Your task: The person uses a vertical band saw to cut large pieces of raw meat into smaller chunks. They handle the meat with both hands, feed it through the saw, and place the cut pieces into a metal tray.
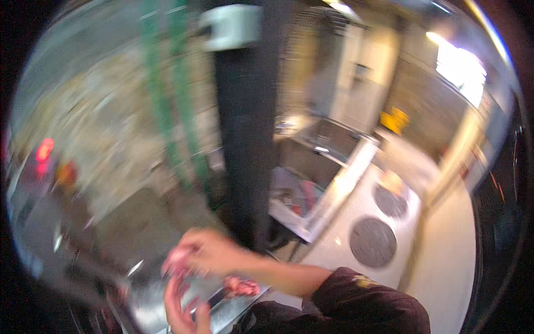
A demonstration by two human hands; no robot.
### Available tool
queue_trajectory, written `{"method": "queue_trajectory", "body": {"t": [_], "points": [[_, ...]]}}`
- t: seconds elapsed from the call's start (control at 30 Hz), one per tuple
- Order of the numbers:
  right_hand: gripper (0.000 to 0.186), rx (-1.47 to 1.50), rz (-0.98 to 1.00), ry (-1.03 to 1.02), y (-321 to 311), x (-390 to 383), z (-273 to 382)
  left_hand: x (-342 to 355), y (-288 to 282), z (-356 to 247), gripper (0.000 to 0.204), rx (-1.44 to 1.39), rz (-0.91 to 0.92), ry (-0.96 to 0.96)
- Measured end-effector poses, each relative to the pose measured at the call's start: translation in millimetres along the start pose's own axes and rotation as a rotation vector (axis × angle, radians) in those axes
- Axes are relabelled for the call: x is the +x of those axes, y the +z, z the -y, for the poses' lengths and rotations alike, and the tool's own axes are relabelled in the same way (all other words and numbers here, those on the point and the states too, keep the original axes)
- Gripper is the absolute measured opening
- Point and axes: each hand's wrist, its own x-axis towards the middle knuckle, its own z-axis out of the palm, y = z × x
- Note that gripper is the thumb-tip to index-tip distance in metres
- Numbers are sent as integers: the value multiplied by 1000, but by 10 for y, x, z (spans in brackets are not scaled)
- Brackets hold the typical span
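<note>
My right hand [208, 253] reaches in from the right, its fingers curled downward and blurred by motion. Pinkish-red color shows at its fingertips, and I cannot make out what, if anything, they grip. Just below it is my left hand [186, 312], with thumb and fingers apart and nothing plainly held. Both hands are over a shiny metal surface [150, 303]. Beside them, under my right forearm, lies a reddish-pink lump [242, 286] that looks like raw meat. A dark strip [218, 299] runs between the lump and my left hand; its kind is unclear.
A thick black post [242, 128] carries a white box [233, 28]. Behind it stand green pipes [181, 100] and a rough stone wall [105, 133]. An open-topped white-rimmed bin or cabinet [334, 195] is at right, near round dark floor covers [372, 242] and a yellow object [395, 119].
</note>
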Motion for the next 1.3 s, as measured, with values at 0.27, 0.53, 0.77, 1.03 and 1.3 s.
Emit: {"method": "queue_trajectory", "body": {"t": [0.27, 0.53, 0.77, 1.03, 1.3], "points": [[24, -316, -397, -48, 1147, -1351, 342, -788, -225, 168, 54, -1412, 369, -723], [20, -737, -581, -224, 1492, -2096, 902, -1210, -308, 72, 33, -1315, 311, -1145], [37, -402, -564, -199, 1424, -2640, 1112, -1791, -420, 159, 35, -1366, 267, -1107], [34, -19, -204, 388, 1360, -3987, 851, -3029, -207, 491, 36, -1253, -47, -1064], [25, 306, 19, 865, 1115, -4678, -143, -3982, -661, 451, 33, -1329, -704, -1031]]}}
